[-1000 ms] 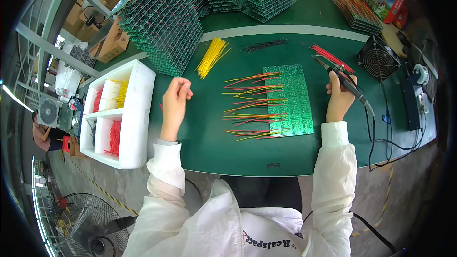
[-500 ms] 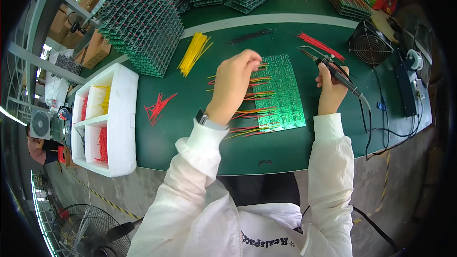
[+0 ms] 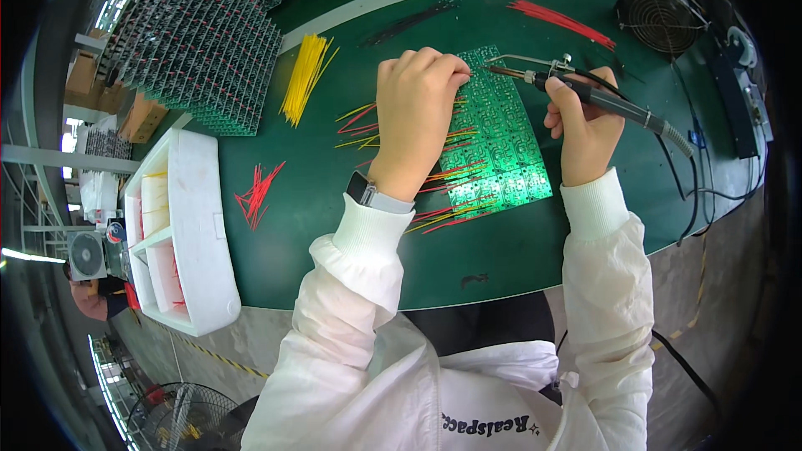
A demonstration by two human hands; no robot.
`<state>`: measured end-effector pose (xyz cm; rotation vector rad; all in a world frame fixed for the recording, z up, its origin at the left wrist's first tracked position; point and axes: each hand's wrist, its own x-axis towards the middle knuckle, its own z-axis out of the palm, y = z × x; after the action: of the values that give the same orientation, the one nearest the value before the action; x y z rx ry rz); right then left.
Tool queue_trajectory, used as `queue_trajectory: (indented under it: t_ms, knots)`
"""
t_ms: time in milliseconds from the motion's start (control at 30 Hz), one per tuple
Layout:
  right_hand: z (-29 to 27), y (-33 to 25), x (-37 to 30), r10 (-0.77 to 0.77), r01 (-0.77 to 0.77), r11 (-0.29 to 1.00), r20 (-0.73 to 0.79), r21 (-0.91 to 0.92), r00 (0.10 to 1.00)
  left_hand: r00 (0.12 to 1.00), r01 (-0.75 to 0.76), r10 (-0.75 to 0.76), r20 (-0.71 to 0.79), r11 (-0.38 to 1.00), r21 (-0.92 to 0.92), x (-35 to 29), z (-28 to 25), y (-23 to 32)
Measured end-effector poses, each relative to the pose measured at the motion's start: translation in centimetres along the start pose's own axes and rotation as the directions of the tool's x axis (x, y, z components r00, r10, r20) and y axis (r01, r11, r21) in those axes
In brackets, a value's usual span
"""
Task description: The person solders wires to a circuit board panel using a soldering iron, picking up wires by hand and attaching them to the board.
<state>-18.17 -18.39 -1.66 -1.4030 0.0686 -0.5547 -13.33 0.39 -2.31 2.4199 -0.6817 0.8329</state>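
My right hand [image 3: 587, 129] grips a soldering iron [image 3: 606, 100] with a curved metal feed tube on its top. The iron's tip points left, over the upper part of a green circuit board panel [image 3: 518, 154]. My left hand [image 3: 415, 117] is closed in a pinch at the panel's upper left edge; what its fingertips hold is too small to make out. Red and yellow wires [image 3: 434, 221] stick out leftward from the panel's left side in several groups. Part of them is hidden behind my left hand and wrist.
Yellow wires [image 3: 307, 79], loose red wires [image 3: 260, 195], more red wires [image 3: 561, 22] and dark wires [image 3: 413, 21] lie around the panel. A white foam box [image 3: 200, 234] and stacked boards [image 3: 200, 42] stand left. A small black fan [image 3: 660, 12] stands right, with cables below it.
My right hand has brought the soldering iron left, its tip now over the panel's upper part near my left fingertips. The whole view has shifted somewhat.
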Motion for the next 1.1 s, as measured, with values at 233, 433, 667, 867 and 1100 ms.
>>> queue_trajectory:
  t_ms: [233,433,667,867,1100]
  knots:
    - [0.03,-0.02,0.07,-0.001,0.002,0.999,0.026,-0.042,1.000,1.000,0.008,-0.008,-0.009,1.000,-0.013,-0.20,0.36,0.16]
    - [0.07,-0.04,0.00,-0.003,0.004,0.998,0.027,-0.063,1.000,1.000,-0.007,0.007,-0.007,1.000,-0.007,-0.14,0.44,0.03]
    - [0.23,-0.17,-0.11,-0.007,0.010,0.998,0.051,-0.063,0.999,1.000,0.001,-0.001,0.005,1.000,-0.006,-0.10,0.44,0.02]
    - [0.42,-0.07,-0.18,-0.050,0.053,0.997,0.045,-0.063,0.998,1.000,0.006,-0.006,0.009,1.000,-0.026,-0.12,0.37,0.08]
    - [0.27,0.22,-0.15,-0.051,0.056,0.994,0.053,-0.095,0.997,1.000,-0.014,0.014,0.001,0.999,-0.037,-0.13,0.45,0.07]
